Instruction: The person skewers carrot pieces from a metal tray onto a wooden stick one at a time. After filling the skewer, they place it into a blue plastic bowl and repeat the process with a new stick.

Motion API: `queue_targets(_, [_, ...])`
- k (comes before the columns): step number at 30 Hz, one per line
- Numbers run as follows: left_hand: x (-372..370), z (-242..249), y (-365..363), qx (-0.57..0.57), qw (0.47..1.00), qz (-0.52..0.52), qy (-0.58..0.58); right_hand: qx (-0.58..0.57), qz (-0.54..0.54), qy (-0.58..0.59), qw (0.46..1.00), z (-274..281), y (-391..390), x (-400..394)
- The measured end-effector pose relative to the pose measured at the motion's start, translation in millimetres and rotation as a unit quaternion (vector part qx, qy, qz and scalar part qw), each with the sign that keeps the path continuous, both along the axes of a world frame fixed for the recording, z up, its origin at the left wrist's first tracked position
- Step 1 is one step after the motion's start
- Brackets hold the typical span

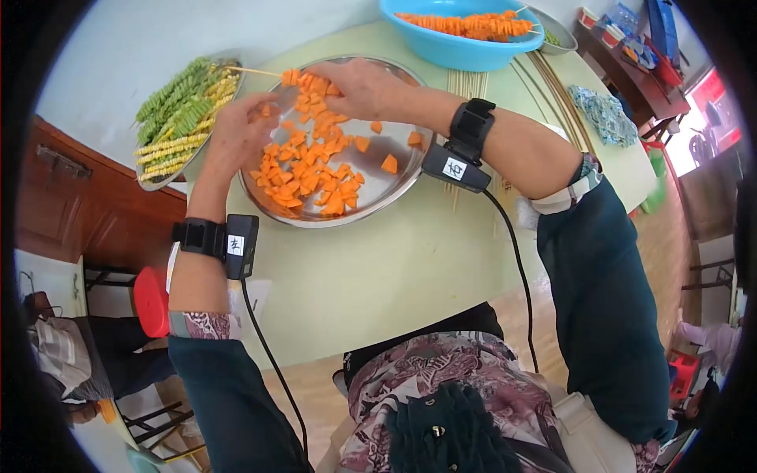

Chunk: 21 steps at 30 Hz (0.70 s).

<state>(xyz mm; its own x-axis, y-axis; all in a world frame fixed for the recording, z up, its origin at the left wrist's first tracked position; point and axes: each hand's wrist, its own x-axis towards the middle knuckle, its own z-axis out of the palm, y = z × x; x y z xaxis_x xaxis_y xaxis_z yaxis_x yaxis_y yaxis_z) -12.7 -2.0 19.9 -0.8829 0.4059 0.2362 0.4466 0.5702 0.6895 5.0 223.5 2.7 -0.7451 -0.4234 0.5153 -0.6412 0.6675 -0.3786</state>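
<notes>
A round metal tray on the table holds a heap of cut carrot pieces, with a few scattered on its right side. Over its far edge, my right hand is closed around the carrot-loaded part of a wooden skewer. The skewer's bare end points left. My left hand is above the tray's left rim, fingers curled together, with a small orange carrot piece at the fingertips. The fingers of my right hand partly cover the threaded pieces.
At the left stands a metal dish of green and yellow skewers. A blue basin with carrot skewers is at the back. Bare wooden sticks and a patterned cloth lie at the right. A red stool stands left.
</notes>
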Motion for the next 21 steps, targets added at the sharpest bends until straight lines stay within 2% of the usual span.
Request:
queue_targets(2, [-4.7, -2.2, -2.5, -0.036, 0.999, 0.012, 0.008, -0.007, 0.004, 0.007, 1.0, -2.2, -1.3, -1.0])
queue_targets(5, [-7.6, -6.2, -5.1, 0.011, 1.0, -0.006, 0.016, -0.015, 0.01, 0.005, 1.0, -3.3, -1.9, -2.2])
queue_targets(7, [-2.3, -0.5, -1.7, 0.005, 1.0, -0.014, -0.008, 0.022, 0.002, -0.012, 1.0, 1.9, -1.7, 0.6])
queue_targets(11, [4.5, 2.9, 3.6, -0.046, 0.997, -0.015, -0.057, 0.009, 0.011, -0.008, 1.0, 1.0, -0.8, -1.1])
queue_targets(14, [7.2, -1.2, 5.0, -0.053, 0.995, -0.067, -0.042, 0.007, 0.009, -0.03, 0.999, 3.9, -0.7, 0.8])
queue_targets(17, [12.9, -1.3, 12.4, -0.044, 0.991, -0.095, -0.081, 0.013, 0.013, -0.019, 1.0, 3.1, -1.2, -0.5])
queue_targets(19, [19.2, 3.3, 20.9, -0.112, 0.978, -0.172, -0.039, 0.006, 0.026, -0.024, 0.999, 4.5, -0.8, 0.5])
queue_targets(20, [23.3, 5.0, 25.9, -0.111, 0.978, -0.174, -0.041, 0.006, 0.024, -0.026, 0.999, 2.1, -0.9, -1.5])
queue_targets(21, [28.8, 6.6, 31.6, -0.121, 0.965, -0.23, -0.013, 0.003, 0.024, 0.006, 1.0, -0.7, -1.1, -4.7])
